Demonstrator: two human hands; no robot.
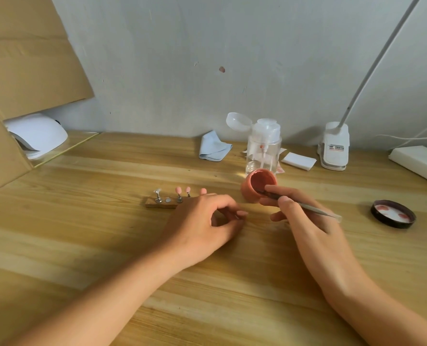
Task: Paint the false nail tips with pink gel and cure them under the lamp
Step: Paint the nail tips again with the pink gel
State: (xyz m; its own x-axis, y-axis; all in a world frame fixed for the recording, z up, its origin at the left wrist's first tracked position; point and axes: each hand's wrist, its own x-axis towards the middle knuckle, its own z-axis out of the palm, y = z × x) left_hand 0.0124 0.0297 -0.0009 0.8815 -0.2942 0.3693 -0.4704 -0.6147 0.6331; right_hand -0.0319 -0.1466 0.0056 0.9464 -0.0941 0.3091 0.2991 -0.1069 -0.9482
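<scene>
1. Right now my right hand [304, 221] pinches a thin metal brush [314, 209] between thumb and fingers. Its dark tip sits inside the mouth of the pink gel jar [258, 184], by the near rim.
2. That jar is tilted with its mouth toward me, just in front of the clear pump bottle [263, 146]. My fingertips touch its rim, but I cannot tell whether they prop it up.
3. My left hand [207, 221] rests on the table [82, 221], fingers loosely curled with nothing visible in them. It is near the jar but apart from it.
4. Just behind those knuckles lies the wooden strip [157, 204] with its small metal stands; my hand hides its right end. Pink nail tips [178, 189] stand upright on it, and a clear tip [157, 191] stands at the left end.
5. Far left, the white curing lamp [40, 136] sits at the table's back edge, half under a cardboard flap [20, 71]. A broad stretch of wood lies between it and the strip.
6. To the right, the jar lid [393, 214] lies inside-up, well apart from my right hand. Beyond it a power strip [417, 163] runs off the right edge.
7. Along the wall sit a folded blue cloth [213, 147], white pads [298, 161] and a desk lamp's clamp base [334, 148].
8. Between my forearms the wood runs open to the near edge.
</scene>
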